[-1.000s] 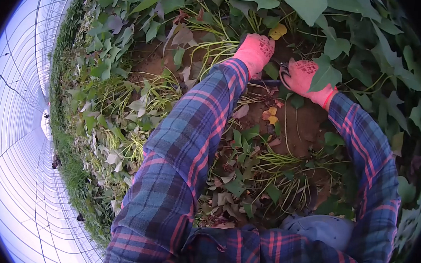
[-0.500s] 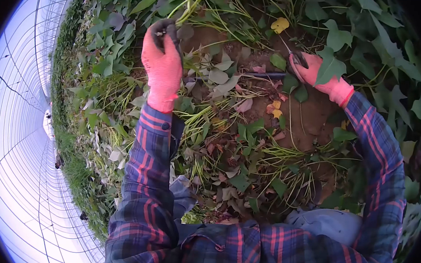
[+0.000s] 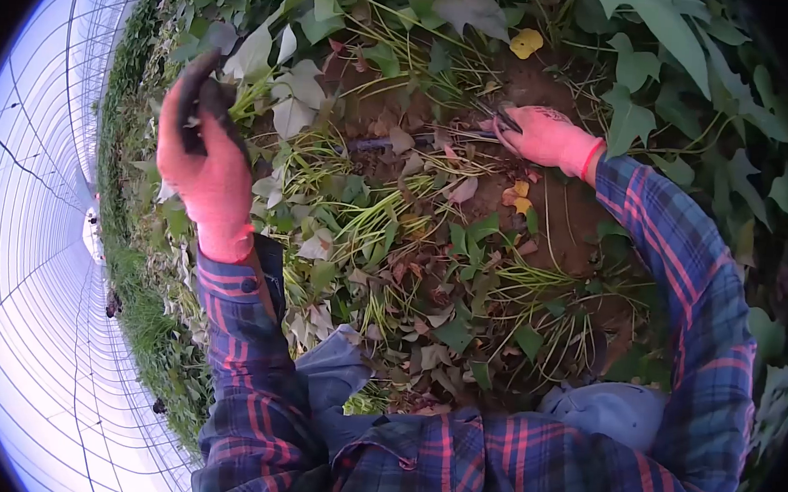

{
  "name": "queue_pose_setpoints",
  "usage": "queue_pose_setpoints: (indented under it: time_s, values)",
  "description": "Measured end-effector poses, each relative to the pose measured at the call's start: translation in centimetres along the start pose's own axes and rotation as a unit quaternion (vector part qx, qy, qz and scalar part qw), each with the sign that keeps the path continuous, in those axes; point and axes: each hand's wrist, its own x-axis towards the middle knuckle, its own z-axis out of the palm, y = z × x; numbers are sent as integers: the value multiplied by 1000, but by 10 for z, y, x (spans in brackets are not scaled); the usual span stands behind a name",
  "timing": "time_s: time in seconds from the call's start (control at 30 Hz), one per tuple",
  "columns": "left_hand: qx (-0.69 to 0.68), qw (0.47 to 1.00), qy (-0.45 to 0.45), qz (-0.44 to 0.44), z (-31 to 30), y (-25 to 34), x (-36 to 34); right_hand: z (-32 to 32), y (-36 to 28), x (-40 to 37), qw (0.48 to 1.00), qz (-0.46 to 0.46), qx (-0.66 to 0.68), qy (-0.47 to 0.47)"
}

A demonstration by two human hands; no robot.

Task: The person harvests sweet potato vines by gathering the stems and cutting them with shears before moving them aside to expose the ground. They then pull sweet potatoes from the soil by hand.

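My left hand [image 3: 204, 155], in a pink glove with dark fingertips, is raised over the foliage at the left. Its thumb and fingers are apart, and I see nothing between them. Pale leaves [image 3: 295, 97] lie just to its right. My right hand [image 3: 543, 139], in a matching glove, is low over the soil with its fingers closed; what they hold is hidden. Near those fingertips runs a dark thin tube [image 3: 374, 143], partly covered by stems and dry leaves. A yellow leaf [image 3: 526, 43] lies above my right hand, and an orange-yellow one [image 3: 517, 196] below it.
Leafy vines [image 3: 682, 106] crowd the upper right. Cut-looking stems [image 3: 537, 288] and withered leaves [image 3: 432, 354] cover the ground near my body. A curved, ribbed greenhouse wall [image 3: 39, 221] stands at the left, beyond a strip of grass [image 3: 138, 310].
My left hand has moved left and down, and the green stems it held are out of it. My right hand has shifted left, down to the tube.
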Motion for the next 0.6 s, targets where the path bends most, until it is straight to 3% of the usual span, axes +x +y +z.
queue_pose_setpoints:
  time_s: [0.07,0.1,0.13,0.2,0.27,0.3,0.37,0.43,0.53,0.6]
  values:
    - [57,974,-214,54,54,14,-3,3,4,0,999,-35,-32,-5]
    - [88,954,-265,105,87,11,-10,3,5,0,996,-69,-64,-8]
    - [125,932,-324,100,119,12,-15,2,5,0,996,-68,-64,-8]
    - [229,864,-416,165,175,10,-19,0,0,-2,999,-8,47,-14]
    - [278,802,-485,208,227,0,-17,-4,-6,-4,998,31,44,-14]
    - [274,802,-487,209,240,-3,-12,-5,-5,-5,997,67,41,-14]
    - [341,733,-575,127,260,-6,-2,-9,11,-6,999,47,15,18]
    - [353,740,-553,148,269,-24,-1,-22,12,-12,996,-1,-5,86]
    - [366,749,-522,179,271,-39,-1,-36,25,-8,995,19,-42,89]
    - [399,710,-563,139,272,-41,-2,-31,29,-4,992,16,-67,106]
